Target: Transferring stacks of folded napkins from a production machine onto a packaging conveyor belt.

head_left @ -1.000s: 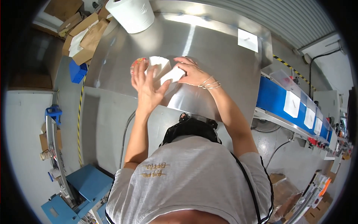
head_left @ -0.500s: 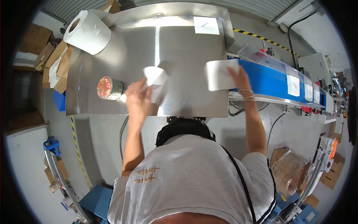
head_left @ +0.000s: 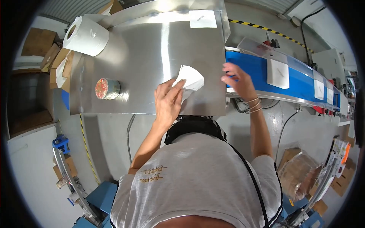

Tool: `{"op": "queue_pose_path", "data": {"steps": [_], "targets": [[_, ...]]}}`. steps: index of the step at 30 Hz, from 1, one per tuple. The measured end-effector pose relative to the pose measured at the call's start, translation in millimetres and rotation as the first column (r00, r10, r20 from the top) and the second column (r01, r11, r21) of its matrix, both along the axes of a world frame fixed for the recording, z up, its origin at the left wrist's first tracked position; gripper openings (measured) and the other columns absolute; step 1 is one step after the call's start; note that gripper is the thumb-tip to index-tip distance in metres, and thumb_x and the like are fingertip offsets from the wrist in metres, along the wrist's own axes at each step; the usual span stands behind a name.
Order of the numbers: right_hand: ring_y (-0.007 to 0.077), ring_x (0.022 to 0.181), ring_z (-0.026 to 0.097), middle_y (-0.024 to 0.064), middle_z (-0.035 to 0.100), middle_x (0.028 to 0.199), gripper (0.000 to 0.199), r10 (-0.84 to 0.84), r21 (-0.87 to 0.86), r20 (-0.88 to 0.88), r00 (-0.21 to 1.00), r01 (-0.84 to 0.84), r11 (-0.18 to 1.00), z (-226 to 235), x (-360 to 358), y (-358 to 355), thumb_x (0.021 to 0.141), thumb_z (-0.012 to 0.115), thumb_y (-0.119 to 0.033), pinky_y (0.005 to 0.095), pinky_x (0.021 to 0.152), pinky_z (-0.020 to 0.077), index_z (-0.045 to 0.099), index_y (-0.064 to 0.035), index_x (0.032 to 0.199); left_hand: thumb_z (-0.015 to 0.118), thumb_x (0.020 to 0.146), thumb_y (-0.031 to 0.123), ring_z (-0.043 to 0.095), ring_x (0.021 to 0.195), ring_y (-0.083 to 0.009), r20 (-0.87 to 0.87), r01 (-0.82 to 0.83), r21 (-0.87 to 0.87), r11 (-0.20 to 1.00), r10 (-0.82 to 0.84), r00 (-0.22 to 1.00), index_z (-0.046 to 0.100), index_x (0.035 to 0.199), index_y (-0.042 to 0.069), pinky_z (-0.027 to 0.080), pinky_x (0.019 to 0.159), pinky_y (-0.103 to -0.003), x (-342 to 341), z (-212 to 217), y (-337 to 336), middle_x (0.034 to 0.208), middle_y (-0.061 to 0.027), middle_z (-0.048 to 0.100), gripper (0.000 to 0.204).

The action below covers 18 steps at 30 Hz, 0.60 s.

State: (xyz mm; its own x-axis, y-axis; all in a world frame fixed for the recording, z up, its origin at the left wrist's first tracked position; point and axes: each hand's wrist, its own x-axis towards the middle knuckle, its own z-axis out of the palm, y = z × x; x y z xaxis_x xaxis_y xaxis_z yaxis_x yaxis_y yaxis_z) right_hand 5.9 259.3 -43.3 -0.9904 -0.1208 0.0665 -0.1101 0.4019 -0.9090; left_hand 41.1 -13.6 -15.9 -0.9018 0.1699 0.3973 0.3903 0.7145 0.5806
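Note:
My left hand (head_left: 168,102) is closed on a small fanned stack of white paper sheets (head_left: 192,79), held just above the steel table near its front edge. Whether these are single sheets or flat packets, I cannot tell. Beside the table's right end, my right hand (head_left: 238,80) hangs with curved fingers apart and nothing in them. It is at the near end of a blue conveyor belt (head_left: 254,66). A flat white paper piece (head_left: 278,74) lies on that belt to the right of the hand, and more white pieces (head_left: 318,89) lie farther along.
A large white paper roll (head_left: 91,40) stands at the table's far left. A roll of tape (head_left: 108,89) with a red-patterned end lies nearer. Another white sheet (head_left: 203,19) is at the table's back right. A clear guard (head_left: 283,57) runs along the belt's far side.
My right hand has let go of a white paper piece, which now lies on the belt. My left hand has moved right with its stack. The pieces on the belt have shifted right.

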Motion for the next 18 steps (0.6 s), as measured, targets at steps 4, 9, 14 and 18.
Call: {"op": "queue_pose_path", "data": {"steps": [4, 9, 14, 18], "targets": [[0.0123, 0.091, 0.06, 0.0056, 0.063, 0.105, 0.047, 0.109, -0.101, 0.081, 0.991, -0.1, 0.99, 4.8, 2.5, -26.1, 0.079, 0.07, -0.007, 0.0259, 0.076, 0.0496, 0.053, -0.0068, 0.123, 0.068, 0.076, 0.003, 0.054, 0.096, -0.0255, 0.031, -0.038, 0.03, 0.999, 0.037, 0.999, 0.067, 0.109, 0.014, 0.04, 0.084, -0.038, 3.9, 3.5, 6.0, 0.108, -0.0096, 0.06, 0.035], [0.0103, 0.088, 0.059, 0.0039, 0.061, 0.102, 0.044, 0.19, -0.196, 0.082, 0.978, -0.172, 0.965, 3.6, 1.9, -36.6, 0.08, 0.07, -0.006, 0.0255, 0.077, 0.0493, 0.052, -0.0064, 0.12, 0.066, 0.078, 0.002, 0.055, 0.096, -0.0258, 0.039, -0.047, 0.021, 0.999, 0.047, 0.998, 0.069, 0.106, 0.015, 0.047, 0.082, -0.035, 8.6, 4.1, 7.3, 0.11, -0.0096, 0.06, 0.031], [0.0097, 0.087, 0.056, 0.0032, 0.058, 0.103, 0.042, 0.301, -0.192, 0.14, 0.943, -0.273, 0.943, 9.3, -5.9, -51.0, 0.079, 0.071, -0.007, 0.0254, 0.077, 0.0494, 0.051, -0.0059, 0.117, 0.067, 0.078, 0.002, 0.054, 0.099, -0.0273, 0.035, -0.046, -0.02, 0.999, 0.046, 0.998, 0.07, 0.105, 0.017, 0.045, 0.086, -0.037, 10.6, 4.4, 7.1, 0.114, -0.0101, 0.058, 0.032], [0.0104, 0.087, 0.056, 0.0032, 0.056, 0.102, 0.041, 0.394, -0.103, 0.06, 0.917, -0.387, 0.916, -0.5, -14.2, -56.5, 0.079, 0.071, -0.008, 0.0265, 0.077, 0.0497, 0.052, -0.0046, 0.115, 0.068, 0.073, -0.001, 0.052, 0.106, -0.0293, 0.036, -0.007, -0.001, 1.0, 0.007, 0.999, 0.072, 0.103, 0.017, 0.039, 0.087, -0.039, 11.7, 4.3, 6.9, 0.116, -0.0146, 0.055, 0.034]]}}
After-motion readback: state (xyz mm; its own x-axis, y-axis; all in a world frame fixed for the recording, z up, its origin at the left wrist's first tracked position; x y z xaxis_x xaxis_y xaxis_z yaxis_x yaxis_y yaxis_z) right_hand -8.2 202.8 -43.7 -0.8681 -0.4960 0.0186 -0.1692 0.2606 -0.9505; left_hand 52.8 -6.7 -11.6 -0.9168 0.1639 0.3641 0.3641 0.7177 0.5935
